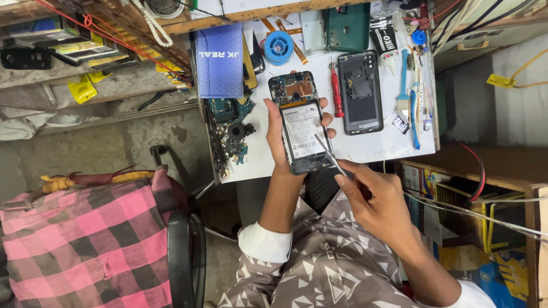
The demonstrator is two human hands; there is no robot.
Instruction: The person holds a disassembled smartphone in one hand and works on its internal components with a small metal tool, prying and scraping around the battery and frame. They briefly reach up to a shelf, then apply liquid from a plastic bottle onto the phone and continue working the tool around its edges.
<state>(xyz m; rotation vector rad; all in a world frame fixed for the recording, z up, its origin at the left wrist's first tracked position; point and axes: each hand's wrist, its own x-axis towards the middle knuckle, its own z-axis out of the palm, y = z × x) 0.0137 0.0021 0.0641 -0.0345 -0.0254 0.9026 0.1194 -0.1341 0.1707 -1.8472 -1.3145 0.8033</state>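
My left hand [278, 137] grips an opened phone [301, 122] with its back cover off, so the white battery and the circuit board at its top are bare. My right hand [374, 197] pinches thin metal tweezers [327, 153], whose tip rests on the lower right of the battery. The phone is held just above the front edge of a small white worktable [377, 145].
On the table lie a phone back frame [359, 92], a red screwdriver [337, 91], a blue solder reel [279, 47], a green phone case [348, 27], a blue box [220, 60], brushes [406, 85] and loose circuit boards [231, 128]. A chair with pink checked cloth [85, 234] stands at left.
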